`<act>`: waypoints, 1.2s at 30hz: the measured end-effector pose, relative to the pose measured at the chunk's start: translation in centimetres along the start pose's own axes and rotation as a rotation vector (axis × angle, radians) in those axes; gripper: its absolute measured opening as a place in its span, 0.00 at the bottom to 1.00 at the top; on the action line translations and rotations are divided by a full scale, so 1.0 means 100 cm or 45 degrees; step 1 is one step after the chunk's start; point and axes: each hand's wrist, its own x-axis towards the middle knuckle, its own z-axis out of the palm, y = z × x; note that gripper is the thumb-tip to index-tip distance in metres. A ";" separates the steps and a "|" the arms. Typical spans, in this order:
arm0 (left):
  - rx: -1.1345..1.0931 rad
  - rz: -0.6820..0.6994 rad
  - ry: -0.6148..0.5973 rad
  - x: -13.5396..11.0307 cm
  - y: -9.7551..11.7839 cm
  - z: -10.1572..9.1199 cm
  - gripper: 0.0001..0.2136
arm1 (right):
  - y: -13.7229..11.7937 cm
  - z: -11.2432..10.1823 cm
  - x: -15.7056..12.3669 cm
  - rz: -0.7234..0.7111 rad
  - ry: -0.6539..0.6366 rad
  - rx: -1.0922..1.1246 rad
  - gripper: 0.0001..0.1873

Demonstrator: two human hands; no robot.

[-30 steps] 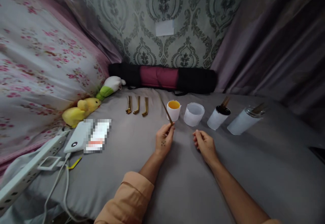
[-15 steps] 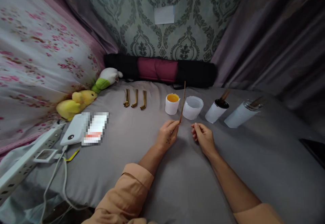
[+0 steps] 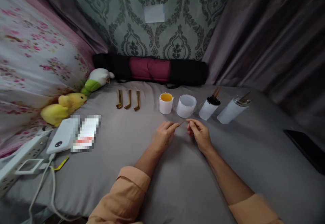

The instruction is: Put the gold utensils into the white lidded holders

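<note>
My left hand (image 3: 164, 134) pinches a thin brown stick (image 3: 182, 122) between thumb and fingertips. The stick slants up to the right, to the fingertips of my right hand (image 3: 200, 134), which are closed at its other visible part. Its far end is blurred. Just beyond my hands stand a white cup with yellow inside (image 3: 166, 105) and a wider whitish cup (image 3: 186, 107). Right of them, a tilted-looking white-wrapped container with a dark inside (image 3: 208, 109) and a taller white-wrapped jar (image 3: 231, 111) hold brown sticks.
Three bent brown bundles (image 3: 128, 100) lie on the grey sheet (image 3: 119, 183) at the left. Further left are plush toys (image 3: 59, 107), a white power bank (image 3: 63, 134), a power strip (image 3: 24, 159) and cables. A black-and-red roll (image 3: 149, 69) lies behind; a dark flat device (image 3: 304, 146) lies right.
The stick, upright in my left hand before, now leans down to the right. My right fingers have come to meet it. The whole view has shifted slightly.
</note>
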 end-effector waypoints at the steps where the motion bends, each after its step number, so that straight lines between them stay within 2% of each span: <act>1: 0.014 0.007 -0.020 0.000 0.000 0.000 0.14 | 0.000 0.000 0.000 -0.008 -0.001 0.025 0.15; 14: 0.106 0.024 -0.153 0.001 0.004 0.000 0.15 | 0.001 -0.003 0.001 0.054 -0.044 0.240 0.15; 23: 0.109 0.011 -0.200 0.002 0.003 0.001 0.15 | 0.003 -0.003 0.002 0.095 -0.021 0.245 0.14; 31: 0.029 0.014 -0.118 -0.001 0.001 0.006 0.14 | 0.002 -0.003 0.002 0.111 0.015 0.197 0.15; 36: 0.006 -0.039 -0.125 -0.002 0.000 0.008 0.13 | 0.004 -0.003 0.003 0.106 0.020 0.179 0.17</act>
